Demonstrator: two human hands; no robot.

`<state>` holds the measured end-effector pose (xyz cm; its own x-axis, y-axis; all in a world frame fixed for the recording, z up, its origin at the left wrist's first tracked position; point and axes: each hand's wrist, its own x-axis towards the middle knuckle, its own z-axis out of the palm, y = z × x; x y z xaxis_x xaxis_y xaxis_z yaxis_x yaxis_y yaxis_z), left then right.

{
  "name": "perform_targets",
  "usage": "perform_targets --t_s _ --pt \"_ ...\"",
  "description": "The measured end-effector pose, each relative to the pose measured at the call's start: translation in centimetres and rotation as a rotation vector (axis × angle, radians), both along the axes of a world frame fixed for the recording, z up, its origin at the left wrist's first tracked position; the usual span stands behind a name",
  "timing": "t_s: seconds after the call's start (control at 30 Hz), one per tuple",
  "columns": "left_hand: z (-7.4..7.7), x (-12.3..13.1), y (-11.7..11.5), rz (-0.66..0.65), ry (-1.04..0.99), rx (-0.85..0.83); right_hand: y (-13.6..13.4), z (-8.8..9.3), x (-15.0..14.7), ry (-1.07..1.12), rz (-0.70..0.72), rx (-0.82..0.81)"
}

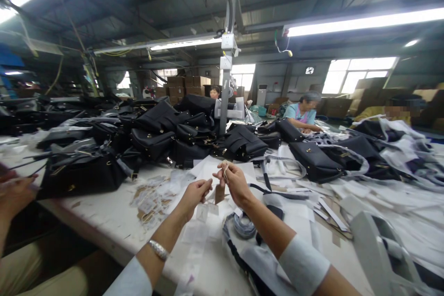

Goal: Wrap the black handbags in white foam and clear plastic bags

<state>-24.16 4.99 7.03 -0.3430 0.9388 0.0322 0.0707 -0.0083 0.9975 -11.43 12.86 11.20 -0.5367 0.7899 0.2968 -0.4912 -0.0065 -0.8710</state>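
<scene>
My left hand [196, 193] is closed in a pinch on a small clear tag packet [207, 210] that hangs below it. My right hand [233, 179] is closed too, with a thin pale string [225, 167] looped over its fingers. A brown paper tag [219, 193] dangles between the two hands. Both hands hover just above the white worktable [104, 215]. A silver bracelet [158, 249] circles my left wrist. Under my right forearm lies a black bag with a coiled grey cord [243, 226] on it.
Piles of black handbags [152, 141] cover the far side of the table. Loose tags [152, 196] lie left of my hands, white paper strips [329, 203] to the right. A grey pole [225, 88] stands at the middle. Another person's hand [15, 192] is at left; several people sit behind.
</scene>
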Motion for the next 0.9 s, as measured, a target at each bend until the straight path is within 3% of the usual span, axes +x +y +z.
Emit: perform_targets --t_s 0.13,0.33,0.53,0.63,0.8,0.9 --pt "-0.4 -0.9 -0.2 0.023 -0.009 -0.020 1.1 0.2 0.1 0.063 -0.065 -0.065" --pt "-1.0 -4.5 -0.5 0.228 0.007 -0.040 3.0 -0.9 1.0 0.067 -0.130 -0.216" --pt "1.2 -8.5 -1.9 0.374 0.213 0.056 2.1 -1.3 2.2 -0.118 -0.044 -0.202" --pt "2.9 -6.4 -2.5 0.307 0.316 0.156 0.4 -0.8 3.1 -0.243 0.020 -0.113" --pt "4.8 1.7 -2.8 -0.076 0.353 0.226 -2.5 0.7 5.7 -0.467 0.188 0.009" --pt "5.3 4.8 -3.1 -0.176 0.300 0.243 -3.1 1.5 8.1 -0.552 0.252 0.026"
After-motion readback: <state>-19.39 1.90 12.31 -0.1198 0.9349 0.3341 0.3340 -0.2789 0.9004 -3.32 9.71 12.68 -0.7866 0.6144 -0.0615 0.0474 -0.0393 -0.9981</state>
